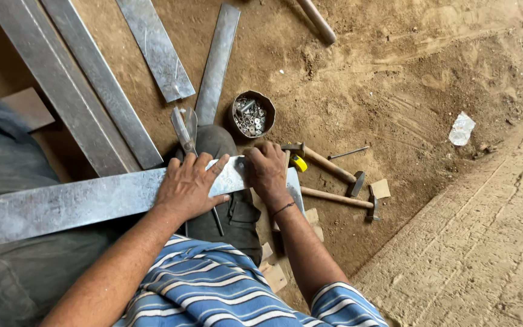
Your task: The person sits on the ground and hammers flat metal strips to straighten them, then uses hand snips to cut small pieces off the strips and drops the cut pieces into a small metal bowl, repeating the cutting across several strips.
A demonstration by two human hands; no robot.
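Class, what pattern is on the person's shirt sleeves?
Blue and white stripes on the sleeves, clearest in the head view.

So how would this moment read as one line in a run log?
left hand: flat on long grey metal strip | right hand: gripping strip's end | nearby: round bowl of bolts, two wooden-handled hammers on dirt

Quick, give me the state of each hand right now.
Left hand: open, pressed flat on the metal strip.
Right hand: fingers curled at the strip's end; a firm grip cannot be told.
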